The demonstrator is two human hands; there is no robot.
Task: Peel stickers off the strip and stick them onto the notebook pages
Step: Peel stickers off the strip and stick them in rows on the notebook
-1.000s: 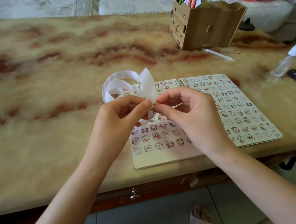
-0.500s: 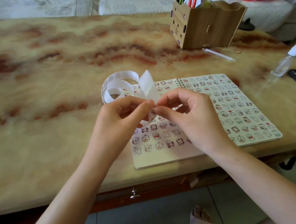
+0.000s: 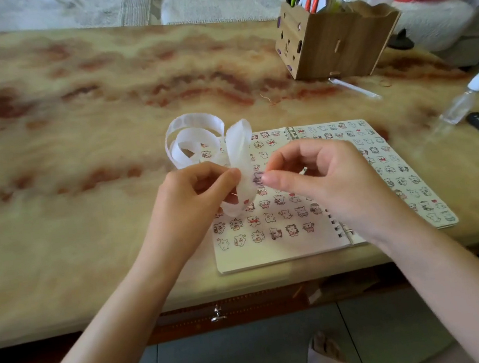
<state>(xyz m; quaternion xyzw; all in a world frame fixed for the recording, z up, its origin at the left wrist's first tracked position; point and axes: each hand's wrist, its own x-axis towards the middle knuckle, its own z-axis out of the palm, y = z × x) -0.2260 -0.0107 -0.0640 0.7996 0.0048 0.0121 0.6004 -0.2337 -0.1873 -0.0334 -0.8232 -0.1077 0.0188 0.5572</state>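
Notebook (image 3: 275, 252), spiral-bound and open, lies on a marbled table (image 3: 74, 136), both pages carrying rows of small cartoon stickers; above its left page the left hand (image 3: 197, 193) pinches a curling white sticker strip (image 3: 193, 137) held in the air; the right hand (image 3: 323, 179) pinches the edge of a small purplish sticker (image 3: 257, 178) at the strip's face; peeling appears underway; the next move likely calls for a gentle pull free, then pressing the sticker onto the bare band low on the left page.
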